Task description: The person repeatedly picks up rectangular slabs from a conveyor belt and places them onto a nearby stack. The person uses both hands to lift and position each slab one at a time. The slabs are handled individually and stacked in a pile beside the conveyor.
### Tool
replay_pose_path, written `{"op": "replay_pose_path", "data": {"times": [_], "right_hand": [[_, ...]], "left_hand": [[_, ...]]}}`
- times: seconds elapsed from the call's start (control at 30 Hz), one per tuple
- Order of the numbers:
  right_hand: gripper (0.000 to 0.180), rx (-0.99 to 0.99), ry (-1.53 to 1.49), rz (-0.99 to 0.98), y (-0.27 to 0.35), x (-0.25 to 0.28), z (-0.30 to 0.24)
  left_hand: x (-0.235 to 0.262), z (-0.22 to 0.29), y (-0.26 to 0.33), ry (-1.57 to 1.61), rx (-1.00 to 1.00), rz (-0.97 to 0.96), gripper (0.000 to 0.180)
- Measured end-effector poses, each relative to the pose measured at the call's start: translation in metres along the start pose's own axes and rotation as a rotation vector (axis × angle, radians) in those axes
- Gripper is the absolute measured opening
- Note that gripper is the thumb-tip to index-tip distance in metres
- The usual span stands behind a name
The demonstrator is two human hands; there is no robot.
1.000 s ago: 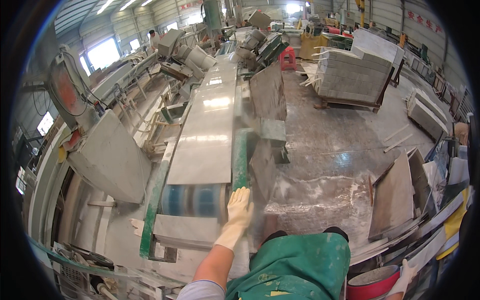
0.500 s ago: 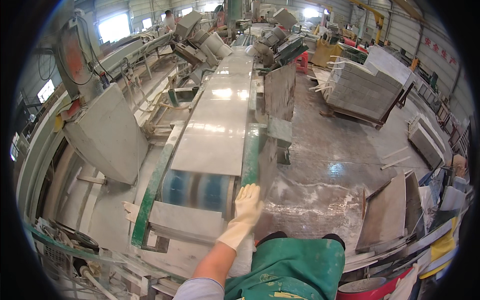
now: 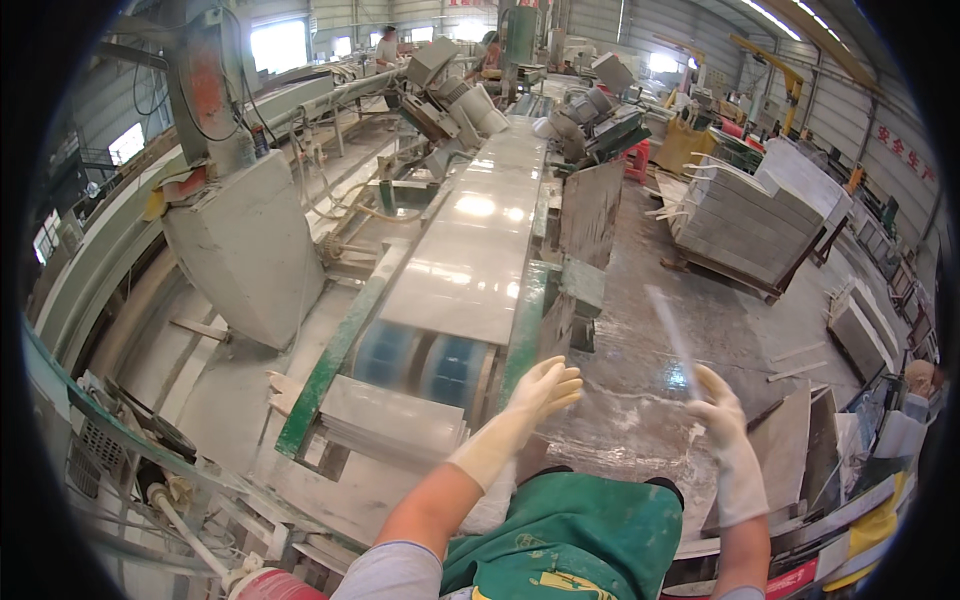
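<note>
My left hand reaches forward, gloved fingers loosely spread and holding nothing, just beside the green rail at the conveyor's near end. My right hand is raised upright, fingers pinched on a thin pale strip tilting up over the wet floor.
</note>
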State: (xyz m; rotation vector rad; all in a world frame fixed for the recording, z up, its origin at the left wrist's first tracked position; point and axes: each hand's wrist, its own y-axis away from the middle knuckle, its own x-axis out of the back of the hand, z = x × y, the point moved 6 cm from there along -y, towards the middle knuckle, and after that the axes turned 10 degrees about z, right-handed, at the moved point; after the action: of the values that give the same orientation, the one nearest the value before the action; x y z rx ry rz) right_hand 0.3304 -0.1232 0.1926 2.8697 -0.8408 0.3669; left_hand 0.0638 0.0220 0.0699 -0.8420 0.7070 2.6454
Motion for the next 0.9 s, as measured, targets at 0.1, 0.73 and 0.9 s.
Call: {"op": "replay_pose_path", "data": {"times": [0.1, 0.73, 0.9], "right_hand": [[0.088, 0.122, 0.185, -0.237, 0.001, -0.101, -0.045], [0.060, 0.435, 0.541, 0.054, -0.076, -0.024, 0.073], [0.055, 0.142, 0.355, 0.331, -0.056, 0.115, 0.132]], "left_hand": [[0.005, 0.017, 0.005, 0.283, -0.003, -0.014, 0.046], [0.244, 0.060, -0.039, 0.468, -0.362, 0.863, 0.037], [0.242, 0.064, -0.057, 0.479, -0.357, 0.916, 0.040]]}}
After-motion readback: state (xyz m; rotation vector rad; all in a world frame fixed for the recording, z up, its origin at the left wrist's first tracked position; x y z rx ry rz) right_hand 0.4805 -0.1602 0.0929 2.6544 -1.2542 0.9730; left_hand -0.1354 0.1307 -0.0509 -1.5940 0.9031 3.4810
